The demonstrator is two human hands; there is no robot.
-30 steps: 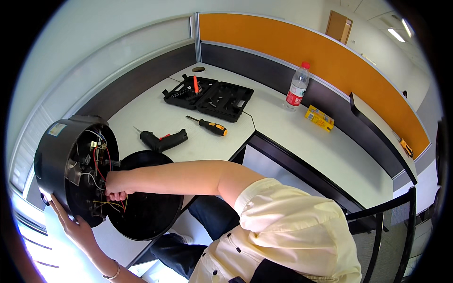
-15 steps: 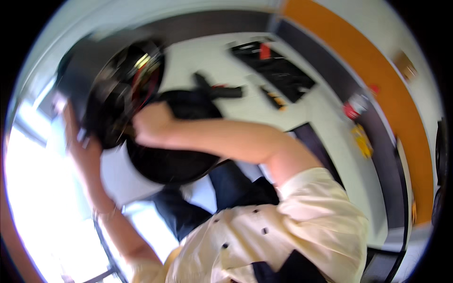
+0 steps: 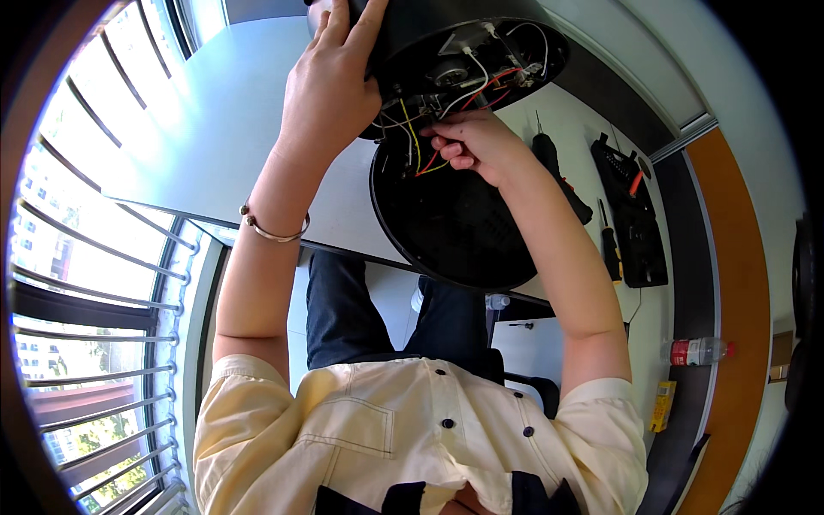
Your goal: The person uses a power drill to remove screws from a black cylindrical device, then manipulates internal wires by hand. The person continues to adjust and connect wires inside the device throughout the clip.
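A black round appliance housing (image 3: 412, 26) is tilted with its opened underside facing me, showing a metal bracket and red, white and yellow wires (image 3: 405, 129). My left hand (image 3: 330, 94) holds its left side, fingers stretched up along the shell. Below it lies a round black cover (image 3: 455, 232), hollow side up, near the table's front edge. Between the two, my right hand (image 3: 472, 142) is closed, thumb and forefinger pinched beside the wires. What sits between those fingertips is too small to make out. Some wires run down from the housing to the cover.
On the white table (image 3: 223, 129), right of the cover, lie a black power screwdriver (image 3: 558, 172), a hand screwdriver (image 3: 608, 245) and a black tool case (image 3: 631, 215). Farther right are a plastic bottle (image 3: 697, 351) and a yellow box (image 3: 662, 406). A barred window (image 3: 103, 300) is at left.
My view has swung, so the appliance now appears higher and nearer the middle. The earlier frame is blurred. My left hand is now firmly against the housing; my right hand stays by the wires.
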